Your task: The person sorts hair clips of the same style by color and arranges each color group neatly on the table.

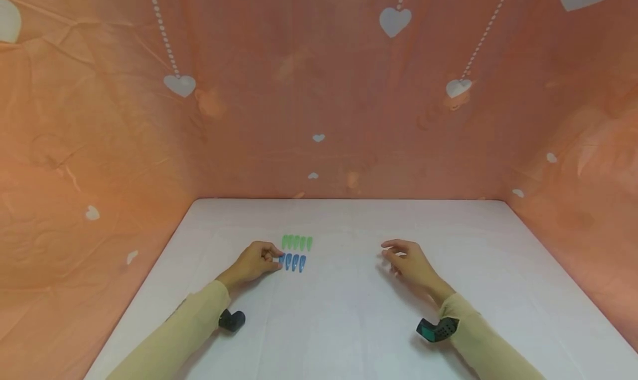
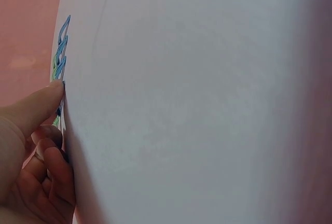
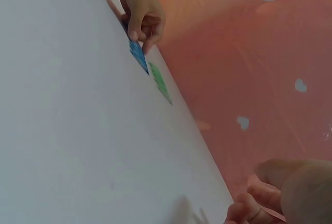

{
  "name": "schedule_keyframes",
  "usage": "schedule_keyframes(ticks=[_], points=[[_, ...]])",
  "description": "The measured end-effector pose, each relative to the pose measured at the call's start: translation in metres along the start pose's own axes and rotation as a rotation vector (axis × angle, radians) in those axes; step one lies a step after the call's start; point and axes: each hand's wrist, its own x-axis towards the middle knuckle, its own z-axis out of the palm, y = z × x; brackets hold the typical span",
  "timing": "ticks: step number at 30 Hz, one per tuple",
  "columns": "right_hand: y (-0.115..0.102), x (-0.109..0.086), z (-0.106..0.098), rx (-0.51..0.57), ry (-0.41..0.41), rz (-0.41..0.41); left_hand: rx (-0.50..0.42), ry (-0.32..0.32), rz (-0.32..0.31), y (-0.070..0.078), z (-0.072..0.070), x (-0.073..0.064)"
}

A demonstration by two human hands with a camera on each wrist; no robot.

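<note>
A row of several blue snap hair clips (image 1: 295,263) lies on the white table, narrow ends toward me. Just behind it is a row of several green snap hair clips (image 1: 296,242). At the left end of the blue row, my left hand (image 1: 256,261) pinches the end blue clip (image 1: 281,258) between thumb and forefinger, partly covering it. In the left wrist view the thumb (image 2: 39,105) presses at that clip's edge. My right hand (image 1: 407,262) hovers over the table to the right of the rows, its fingers loosely bent around nothing.
The white table (image 1: 344,324) is bounded by an orange cloth (image 1: 319,103) with pale hearts at the back and both sides. Dark wrist cameras sit on the left sleeve (image 1: 171,333) and right sleeve (image 1: 493,341).
</note>
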Motion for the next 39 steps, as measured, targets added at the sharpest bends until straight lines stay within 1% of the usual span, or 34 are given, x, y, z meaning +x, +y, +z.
schedule_keyframes(ticks=[4, 8, 12, 16, 19, 22, 28, 32, 35, 37, 39], points=[[0.006, -0.001, -0.01, -0.023, 0.007, 0.012, 0.002, -0.002, -0.004, 0.0, -0.001, 0.0], [0.012, -0.003, -0.02, -0.036, 0.018, 0.014, 0.002, -0.004, 0.006, 0.0, -0.001, 0.0], [0.018, -0.003, -0.027, -0.052, 0.03, 0.023, 0.001, -0.007, 0.01, -0.001, -0.001, 0.0], [0.024, -0.002, -0.027, -0.056, 0.009, 0.04, 0.001, -0.006, 0.013, -0.001, -0.001, 0.0], [0.027, -0.002, -0.026, -0.053, -0.015, 0.036, -0.001, -0.007, 0.014, -0.001, -0.002, 0.0], [0.028, -0.002, -0.024, -0.068, -0.011, 0.029, -0.003, -0.012, 0.012, -0.002, -0.002, 0.0], [0.023, 0.0, -0.017, -0.182, 0.038, 0.046, 0.001, -0.012, 0.014, -0.001, -0.002, 0.0], [0.017, -0.001, -0.011, -0.311, 0.08, 0.064, 0.002, -0.013, 0.016, -0.002, -0.002, 0.001], [0.013, -0.001, -0.006, -0.398, 0.103, 0.051, 0.003, -0.013, 0.023, -0.003, -0.001, 0.001], [0.012, -0.001, -0.005, -0.417, 0.104, 0.039, 0.003, -0.011, 0.022, -0.002, -0.002, 0.001], [0.011, 0.0, -0.004, -0.401, 0.097, 0.02, 0.003, -0.009, 0.016, -0.002, -0.002, 0.0]])
